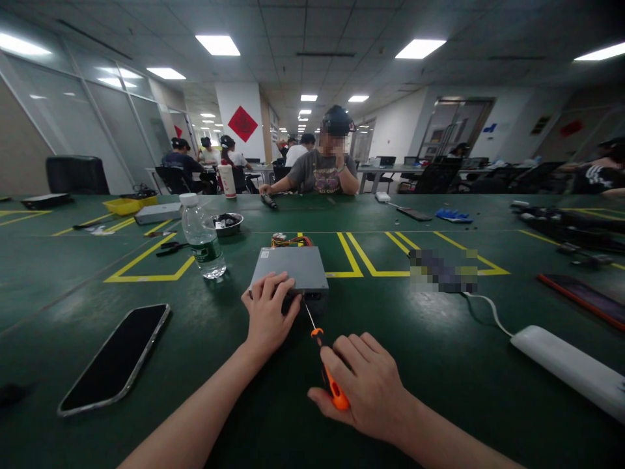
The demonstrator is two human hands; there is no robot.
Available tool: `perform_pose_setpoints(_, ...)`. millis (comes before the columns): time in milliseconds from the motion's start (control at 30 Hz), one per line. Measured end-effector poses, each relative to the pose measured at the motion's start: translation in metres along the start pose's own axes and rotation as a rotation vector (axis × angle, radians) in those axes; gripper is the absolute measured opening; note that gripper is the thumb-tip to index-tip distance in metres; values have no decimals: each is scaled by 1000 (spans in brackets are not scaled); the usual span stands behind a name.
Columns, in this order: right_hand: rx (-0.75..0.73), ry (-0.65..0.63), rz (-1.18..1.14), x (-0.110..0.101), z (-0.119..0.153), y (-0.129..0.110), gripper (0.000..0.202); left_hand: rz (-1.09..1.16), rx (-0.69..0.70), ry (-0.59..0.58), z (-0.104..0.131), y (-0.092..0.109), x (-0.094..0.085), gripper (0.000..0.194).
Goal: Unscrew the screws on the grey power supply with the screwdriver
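Note:
A grey metal computer power supply [293,266] lies on the green table in front of me, with a bundle of coloured cables [291,241] at its far side. My left hand [271,307] grips its near left edge, fingers bent over the top and thumb at the near face. In my right hand [364,378] is an orange and black screwdriver [336,391], held by the handle. The screwdriver's thin shaft points up and away, its tip at the near face of the power supply, beside my left thumb. Whether the tip sits in a screw is too small to tell.
A water bottle [202,241] and a metal bowl [228,225] of small parts stand left of the power supply. A phone [117,358] lies near left; a white power strip [566,365] lies right. Across the table sits a person [319,169] with one hand on a dark tool.

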State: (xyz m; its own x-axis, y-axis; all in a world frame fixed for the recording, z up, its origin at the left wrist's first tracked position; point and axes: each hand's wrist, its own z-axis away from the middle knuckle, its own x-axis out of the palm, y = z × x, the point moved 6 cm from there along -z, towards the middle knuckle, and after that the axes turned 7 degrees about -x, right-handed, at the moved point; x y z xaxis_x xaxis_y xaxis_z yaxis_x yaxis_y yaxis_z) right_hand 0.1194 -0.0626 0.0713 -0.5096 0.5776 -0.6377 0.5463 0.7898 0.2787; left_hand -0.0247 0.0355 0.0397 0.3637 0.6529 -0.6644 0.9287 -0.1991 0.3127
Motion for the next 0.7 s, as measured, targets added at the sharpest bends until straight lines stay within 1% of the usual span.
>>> perform_pose_setpoints(33,9,5,1,0,0,1,29,-1,0,-2,0,0,0,24)
perform_pose_setpoints(133,22,30,-19,-2,0,2,15,-2,-4,-7,0,1,-1,24)
perform_pose_setpoints(167,24,36,-25,-2,1,1,14,-3,-4,-8,0,1,-1,24)
perform_pose_setpoints(300,7,45,-49,-4,1,-3,18,-5,0,-11,0,2,-2,24)
perform_pose_setpoints(367,6,44,-72,-4,-1,-3,16,-8,0,-12,0,1,-2,24)
perform_pose_setpoints(433,27,44,-72,-5,-1,1,15,-9,1,-10,0,1,-1,24)
perform_pose_setpoints(533,88,41,-49,-6,-1,10,24,-6,7,-4,0,1,0,25)
perform_pose_setpoints(600,118,40,-52,-7,-1,15,21,-4,9,0,0,0,0,25)
perform_pose_setpoints(700,117,23,-59,-8,-4,15,12,-2,12,2,0,0,-1,25)
